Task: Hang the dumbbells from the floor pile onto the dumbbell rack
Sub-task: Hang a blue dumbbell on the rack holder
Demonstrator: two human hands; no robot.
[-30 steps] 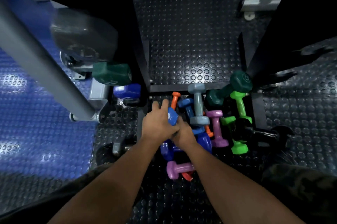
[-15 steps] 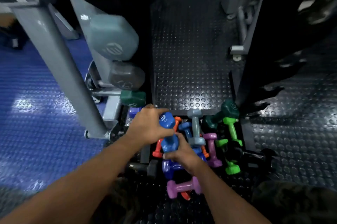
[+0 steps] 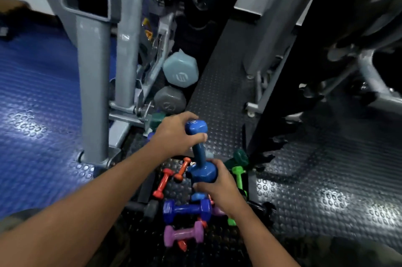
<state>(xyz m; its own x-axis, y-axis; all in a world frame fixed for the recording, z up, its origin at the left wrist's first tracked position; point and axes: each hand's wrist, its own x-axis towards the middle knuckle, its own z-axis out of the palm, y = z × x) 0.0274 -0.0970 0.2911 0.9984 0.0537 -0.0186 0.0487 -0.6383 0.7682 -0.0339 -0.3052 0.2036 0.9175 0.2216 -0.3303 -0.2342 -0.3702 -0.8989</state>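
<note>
I see a glossy blue dumbbell (image 3: 196, 149), orange dumbbells (image 3: 163, 183), a purple one (image 3: 183, 234), and dark studded flooring (image 3: 315, 179).

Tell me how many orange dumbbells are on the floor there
2 in plain view, left of the held blue dumbbell: one lower left, one nearer it. An orange tip pokes out beneath the purple dumbbell, so more may be hidden in the pile.

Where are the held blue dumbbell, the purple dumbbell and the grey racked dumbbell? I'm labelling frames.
blue dumbbell (image 3: 199, 151): head view, on its handle.
purple dumbbell (image 3: 183, 234): head view, on its handle.
grey racked dumbbell (image 3: 169, 99): head view, on its hexagonal end.
</note>
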